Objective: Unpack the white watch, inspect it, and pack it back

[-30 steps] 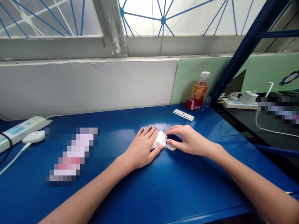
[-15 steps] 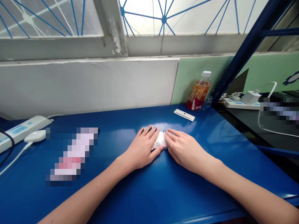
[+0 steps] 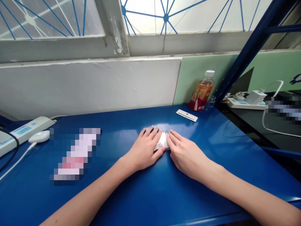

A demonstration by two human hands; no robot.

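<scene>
A small white packet with clear, shiny film at its edge lies on the blue tabletop between my two hands. My left hand rests flat over its left part, fingers stretched out and slightly apart, thumb along the near edge. From the other side my right hand reaches in, its fingers bent and pressed together on the packet's right edge. The right fingertips partly hide that edge, and the left hand covers the other side.
A white card with a dark slot lies beyond the right hand. Behind it stands a drink bottle beside a small clear cup. To the left are a blurred-out phone-like object, a white earbud case and a power strip.
The view has shifted slightly. Both hands keep nearly the same place on the packet, with only a slight change in the right fingers.
</scene>
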